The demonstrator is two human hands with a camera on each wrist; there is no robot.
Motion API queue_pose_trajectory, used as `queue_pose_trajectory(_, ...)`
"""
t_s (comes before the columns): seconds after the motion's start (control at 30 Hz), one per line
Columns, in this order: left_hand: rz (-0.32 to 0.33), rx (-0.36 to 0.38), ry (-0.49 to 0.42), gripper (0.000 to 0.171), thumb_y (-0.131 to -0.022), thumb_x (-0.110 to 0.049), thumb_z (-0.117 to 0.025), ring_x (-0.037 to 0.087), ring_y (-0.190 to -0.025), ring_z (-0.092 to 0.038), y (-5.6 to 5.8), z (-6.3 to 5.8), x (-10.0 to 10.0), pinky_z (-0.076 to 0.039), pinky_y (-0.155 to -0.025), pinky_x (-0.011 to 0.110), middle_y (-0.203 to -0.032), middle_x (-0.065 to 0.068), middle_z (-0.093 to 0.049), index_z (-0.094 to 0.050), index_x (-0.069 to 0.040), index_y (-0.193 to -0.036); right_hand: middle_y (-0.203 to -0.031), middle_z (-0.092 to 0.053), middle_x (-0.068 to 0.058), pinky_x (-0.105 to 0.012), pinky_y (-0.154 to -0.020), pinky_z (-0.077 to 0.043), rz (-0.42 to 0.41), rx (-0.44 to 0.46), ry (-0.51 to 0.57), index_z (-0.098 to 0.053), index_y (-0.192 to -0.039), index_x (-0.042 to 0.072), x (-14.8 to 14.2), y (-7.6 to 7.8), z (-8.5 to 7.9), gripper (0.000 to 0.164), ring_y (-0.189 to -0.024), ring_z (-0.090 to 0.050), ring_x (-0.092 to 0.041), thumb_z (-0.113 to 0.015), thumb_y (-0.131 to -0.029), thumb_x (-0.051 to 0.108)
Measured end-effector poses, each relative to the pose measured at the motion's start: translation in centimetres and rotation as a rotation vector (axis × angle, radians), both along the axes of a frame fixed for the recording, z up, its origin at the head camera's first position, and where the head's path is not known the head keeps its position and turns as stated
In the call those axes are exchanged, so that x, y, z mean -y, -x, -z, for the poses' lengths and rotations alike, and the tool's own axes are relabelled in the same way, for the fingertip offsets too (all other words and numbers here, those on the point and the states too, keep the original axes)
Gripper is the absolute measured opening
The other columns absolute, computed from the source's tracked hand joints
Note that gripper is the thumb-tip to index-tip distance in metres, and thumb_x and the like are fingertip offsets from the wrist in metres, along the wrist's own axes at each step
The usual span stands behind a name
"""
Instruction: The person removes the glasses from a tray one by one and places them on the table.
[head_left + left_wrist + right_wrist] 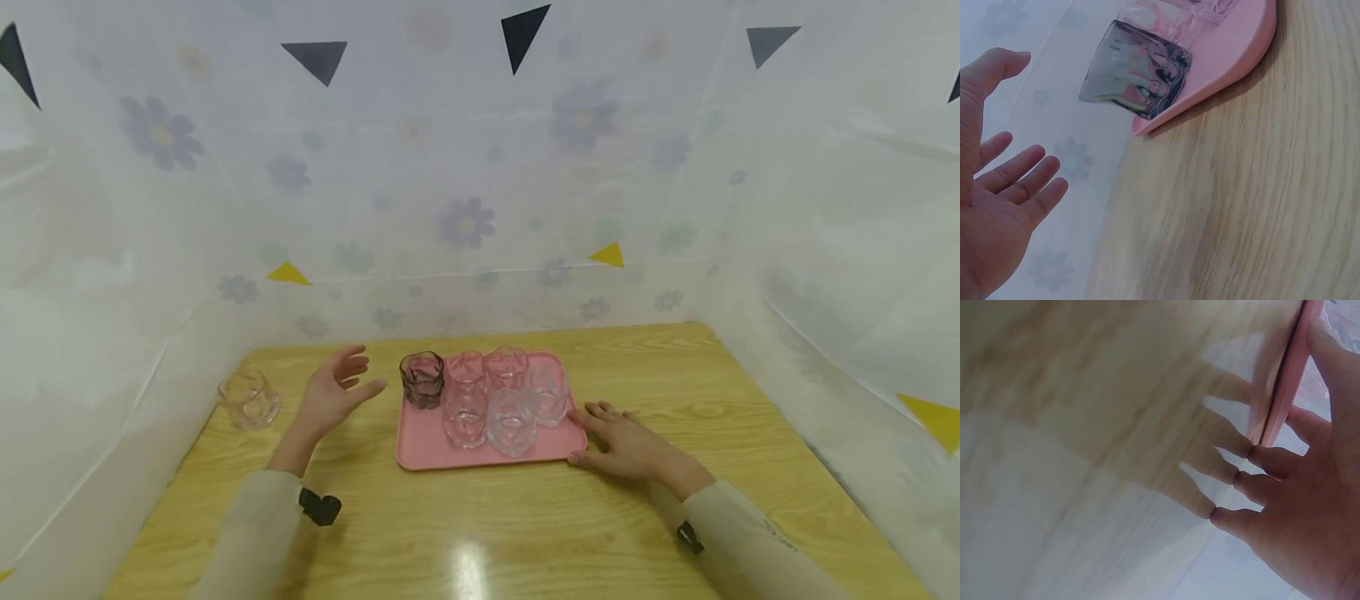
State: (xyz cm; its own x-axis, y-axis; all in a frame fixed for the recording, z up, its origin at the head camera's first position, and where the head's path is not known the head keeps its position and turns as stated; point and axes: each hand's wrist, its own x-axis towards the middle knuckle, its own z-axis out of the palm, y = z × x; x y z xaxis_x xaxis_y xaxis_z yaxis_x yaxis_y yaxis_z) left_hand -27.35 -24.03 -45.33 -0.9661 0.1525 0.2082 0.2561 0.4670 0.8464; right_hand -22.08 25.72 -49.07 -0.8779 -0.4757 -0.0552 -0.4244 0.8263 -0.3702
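A pink tray (423, 446) on the table carries several clear faceted glasses (512, 423) and one smoky grey glass (422, 381) at its back left corner. My left hand (333, 396) is in the air left of the tray, holding nothing, thumb and fingers spread apart. In the left wrist view the grey glass (1138, 69) stands apart from that hand (997, 206). My right hand (622, 446) is at the tray's right end, its thumb and index finger at the pink rim (1288, 381). The other fingertips (1225, 515) of that hand rest on the tabletop.
An amber-tinted glass (250, 400) stands alone near the left edge of the wooden table (525, 533), to the left of my left hand. White flowered sheeting (465, 167) encloses the back and both sides.
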Motion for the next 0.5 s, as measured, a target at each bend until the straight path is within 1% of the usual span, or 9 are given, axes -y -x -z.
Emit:
queue_pose_trajectory(0.2, 0.025, 0.019, -0.002, 0.078, -0.096, -0.029, -0.08, 0.044, -0.142, -0.053, 0.5, 0.7, -1.2, -0.044, -0.119, 0.059, -0.154, 0.026, -0.053, -0.041, -0.009, -0.16, -0.163, -0.038, -0.034, -0.081, -0.117, -0.025, 0.001, 0.004, -0.006, -0.043, -0.162, 0.011, 0.0, -0.1, 0.0, 0.084, -0.153, -0.031, -0.055, -0.061, -0.1, 0.063)
queue_pose_trajectory(0.33, 0.041, 0.032, -0.004, 0.08, -0.096, -0.03, -0.08, 0.045, -0.143, -0.051, 0.8, 1.2, -2.0, -0.043, -0.12, 0.059, -0.155, 0.028, -0.051, -0.039, -0.009, -0.161, -0.163, -0.037, -0.034, -0.081, -0.117, -0.024, 0.004, 0.011, -0.01, -0.042, -0.162, 0.011, 0.1, -0.1, 0.0, 0.084, -0.153, -0.03, -0.056, -0.061, -0.1, 0.064)
queue_pose_trajectory(0.5, 0.05, 0.053, -0.014, 0.084, -0.095, -0.031, -0.082, 0.044, -0.143, -0.051, 1.0, 1.6, -2.7, -0.041, -0.122, 0.058, -0.156, 0.029, -0.049, -0.037, -0.011, -0.163, -0.163, -0.037, -0.034, -0.082, -0.117, -0.024, 0.007, 0.01, -0.007, -0.042, -0.162, 0.012, 0.1, -0.1, -0.1, 0.084, -0.153, -0.03, -0.056, -0.061, -0.1, 0.064)
